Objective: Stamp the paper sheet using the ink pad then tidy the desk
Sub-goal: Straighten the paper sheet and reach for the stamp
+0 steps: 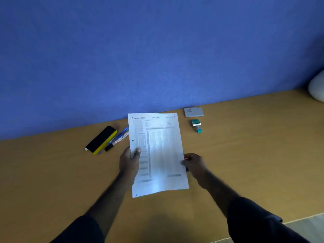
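Note:
A printed white paper sheet (pixel 161 155) is held above the wooden desk (pixel 245 155), tilted toward me. My left hand (pixel 128 163) pinches its left edge with the thumb on top. My right hand (pixel 193 163) grips its right edge. A grey closed ink pad case (pixel 193 112) lies near the blue wall behind the sheet's right corner. Just in front of it, a teal and white stamp (pixel 196 125) lies on its side. Both are apart from my hands.
Left of the sheet lie a black and yellow board eraser (pixel 101 139), a blue pen (pixel 121 134) and a white marker (pixel 117 142). A blue partition wall (pixel 157 58) backs the desk. A white rounded object (pixel 317 88) sits at the far right. The desk's front edge shows at the lower right.

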`<state>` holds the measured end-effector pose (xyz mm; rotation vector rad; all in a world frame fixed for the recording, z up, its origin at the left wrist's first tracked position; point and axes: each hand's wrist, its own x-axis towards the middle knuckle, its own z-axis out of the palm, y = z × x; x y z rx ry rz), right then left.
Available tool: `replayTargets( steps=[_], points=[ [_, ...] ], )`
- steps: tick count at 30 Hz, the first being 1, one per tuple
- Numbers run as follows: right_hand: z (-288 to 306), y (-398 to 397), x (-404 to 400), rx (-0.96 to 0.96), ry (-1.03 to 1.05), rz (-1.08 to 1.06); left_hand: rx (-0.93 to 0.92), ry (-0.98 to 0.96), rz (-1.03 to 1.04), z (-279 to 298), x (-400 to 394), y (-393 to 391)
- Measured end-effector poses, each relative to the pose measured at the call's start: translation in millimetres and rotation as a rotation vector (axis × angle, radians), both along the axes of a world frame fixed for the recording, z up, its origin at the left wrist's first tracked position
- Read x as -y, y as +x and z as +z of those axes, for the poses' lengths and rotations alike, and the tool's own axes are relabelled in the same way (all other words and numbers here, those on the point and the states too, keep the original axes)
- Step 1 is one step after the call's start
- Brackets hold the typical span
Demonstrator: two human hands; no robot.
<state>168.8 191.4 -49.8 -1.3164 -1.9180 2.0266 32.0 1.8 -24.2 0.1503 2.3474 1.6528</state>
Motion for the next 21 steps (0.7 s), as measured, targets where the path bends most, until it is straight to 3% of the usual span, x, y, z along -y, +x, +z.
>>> replayTargets(
  steps=[7, 11, 15, 21],
  points=[
    [-4, 8, -36, -0.017, 0.046, -0.092, 0.165, 0.059, -0.025, -15, -18, 5],
    [-6, 14, -43, 0.037, 0.096, -0.072, 0.062, -0.055, 0.041, -21, -28, 16],
    [-15, 18, -43, 0.115, 0.124, -0.012, -0.019, -0.153, -0.023, -37, -26, 25],
    [-29, 16, -39, 0.244, 0.386, 0.101, -0.042, -0.320, -0.116, -59, -13, 36]
  ],
)
